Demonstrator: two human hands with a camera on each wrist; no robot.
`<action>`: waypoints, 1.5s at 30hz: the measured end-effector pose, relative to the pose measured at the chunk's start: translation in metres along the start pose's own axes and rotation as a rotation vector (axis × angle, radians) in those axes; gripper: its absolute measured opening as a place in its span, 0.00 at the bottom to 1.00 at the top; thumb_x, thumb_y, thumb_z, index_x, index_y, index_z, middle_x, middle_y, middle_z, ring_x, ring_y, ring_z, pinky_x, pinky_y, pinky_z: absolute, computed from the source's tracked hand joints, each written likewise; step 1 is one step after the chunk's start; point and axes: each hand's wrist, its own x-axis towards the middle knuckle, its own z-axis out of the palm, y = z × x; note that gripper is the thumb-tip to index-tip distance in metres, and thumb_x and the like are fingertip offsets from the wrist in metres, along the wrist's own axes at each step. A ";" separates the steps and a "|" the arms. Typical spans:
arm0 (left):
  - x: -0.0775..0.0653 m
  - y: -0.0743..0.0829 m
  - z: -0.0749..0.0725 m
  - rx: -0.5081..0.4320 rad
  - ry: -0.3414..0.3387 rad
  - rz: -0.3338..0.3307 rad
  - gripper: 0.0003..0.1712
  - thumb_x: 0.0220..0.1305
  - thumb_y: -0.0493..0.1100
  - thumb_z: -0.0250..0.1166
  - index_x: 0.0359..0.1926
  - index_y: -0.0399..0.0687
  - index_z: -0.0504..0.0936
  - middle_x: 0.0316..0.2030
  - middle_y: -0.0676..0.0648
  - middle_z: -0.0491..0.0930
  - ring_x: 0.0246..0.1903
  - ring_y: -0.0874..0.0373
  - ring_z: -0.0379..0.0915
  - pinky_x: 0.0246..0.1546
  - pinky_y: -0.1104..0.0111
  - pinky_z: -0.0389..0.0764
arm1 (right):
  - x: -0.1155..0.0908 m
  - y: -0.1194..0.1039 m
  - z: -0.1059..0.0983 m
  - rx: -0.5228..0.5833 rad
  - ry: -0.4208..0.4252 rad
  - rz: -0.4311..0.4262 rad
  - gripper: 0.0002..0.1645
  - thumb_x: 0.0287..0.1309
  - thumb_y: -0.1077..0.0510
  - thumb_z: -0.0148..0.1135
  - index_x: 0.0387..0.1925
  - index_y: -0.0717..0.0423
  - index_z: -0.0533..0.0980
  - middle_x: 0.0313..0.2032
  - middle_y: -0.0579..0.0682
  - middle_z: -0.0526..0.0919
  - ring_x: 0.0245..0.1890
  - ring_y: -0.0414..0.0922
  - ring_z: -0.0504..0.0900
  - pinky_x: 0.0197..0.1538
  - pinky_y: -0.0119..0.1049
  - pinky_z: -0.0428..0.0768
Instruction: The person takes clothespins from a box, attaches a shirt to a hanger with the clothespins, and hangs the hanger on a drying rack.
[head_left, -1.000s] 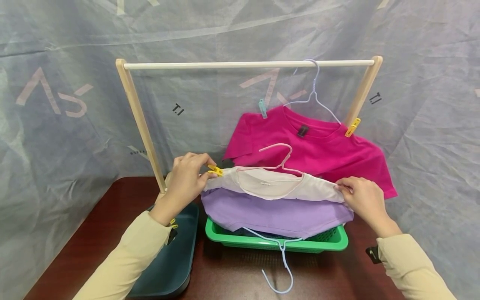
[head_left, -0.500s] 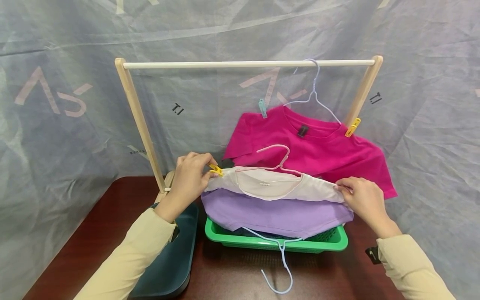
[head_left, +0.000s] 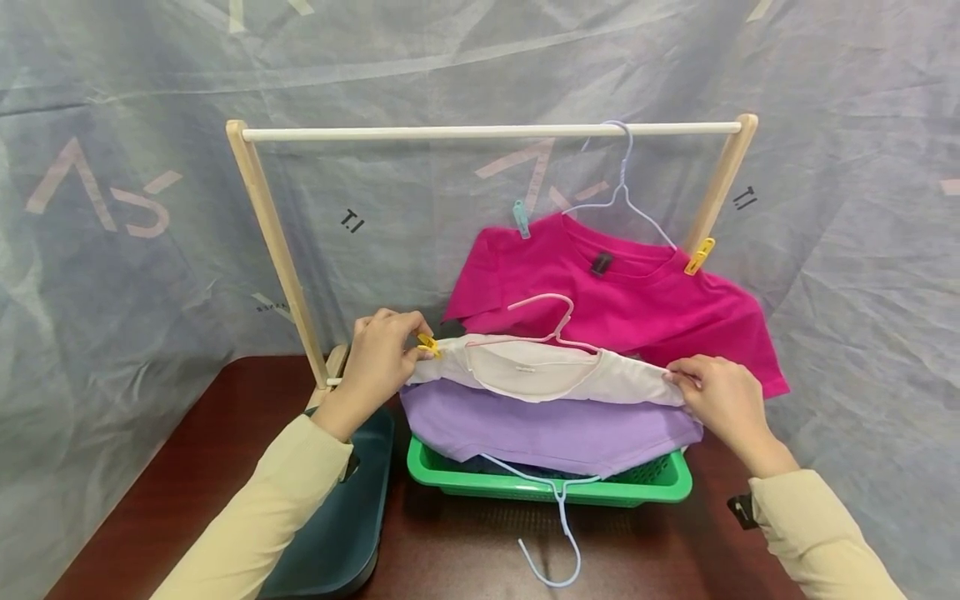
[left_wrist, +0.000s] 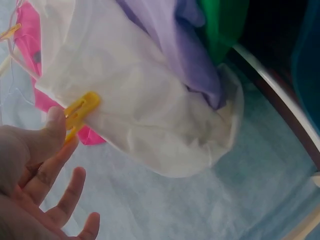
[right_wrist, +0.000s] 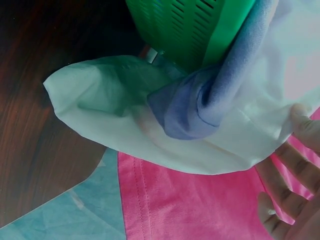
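A white shirt [head_left: 450, 364] with a pink hanger [head_left: 561, 323] in its neck lies across a folded purple garment [head_left: 540, 425]. My left hand [head_left: 382, 354] pinches a yellow clothespin [head_left: 428, 344] at the shirt's left shoulder; in the left wrist view the clothespin [left_wrist: 82, 111] overlaps the shoulder's edge, between thumb and forefinger. On the other side, my right hand [head_left: 720, 396] pinches the white cloth near the right sleeve between thumb and fingers. Seen from the right wrist, the sleeve [right_wrist: 100, 95] hangs beside the basket.
A magenta T-shirt [head_left: 495, 275] hangs from the rack's rail [head_left: 412, 132], with blue and yellow clothespins on its shoulders. Under the garments stands a green basket [head_left: 540, 487]; a blue hanger [head_left: 564, 517] sticks out at its front. A dark tray [head_left: 333, 525] lies left.
The pink hanger's hook has tilted slightly left. The left hand and clothespin have shifted slightly at the shoulder, and the right hand keeps its hold on the white shirt.
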 end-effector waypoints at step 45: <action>-0.083 -0.058 0.000 0.173 -0.198 -0.177 0.19 0.47 0.40 0.71 0.43 0.45 0.78 0.40 0.43 0.81 0.43 0.39 0.70 0.38 0.49 0.65 | 0.003 0.000 -0.004 0.003 -0.125 0.115 0.06 0.46 0.56 0.67 0.28 0.52 0.81 0.22 0.51 0.82 0.21 0.50 0.76 0.19 0.41 0.68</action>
